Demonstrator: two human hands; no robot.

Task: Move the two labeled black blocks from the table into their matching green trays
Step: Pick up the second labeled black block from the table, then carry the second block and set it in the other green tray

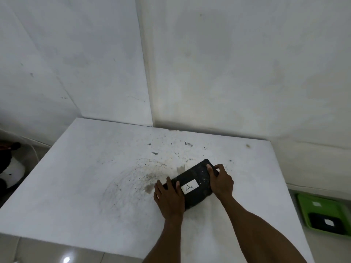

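Observation:
A black block [195,177] with a white label marked "A" lies on the white table [85,186], right of its middle. My left hand [169,198] grips the block's near left end, thumb on top. My right hand [220,181] holds its far right end, fingers curled over the edge. On the floor at the lower right sits a green tray [307,202] with a small white label. A second black block [324,223] with a white label lies inside that tray; its letter is unreadable.
White walls meet in a corner behind the table. The tabletop is stained with dark scuffs and specks near its middle. A dark shape [7,158] sits on the floor at the far left. Glossy floor tiles show below the table's front edge.

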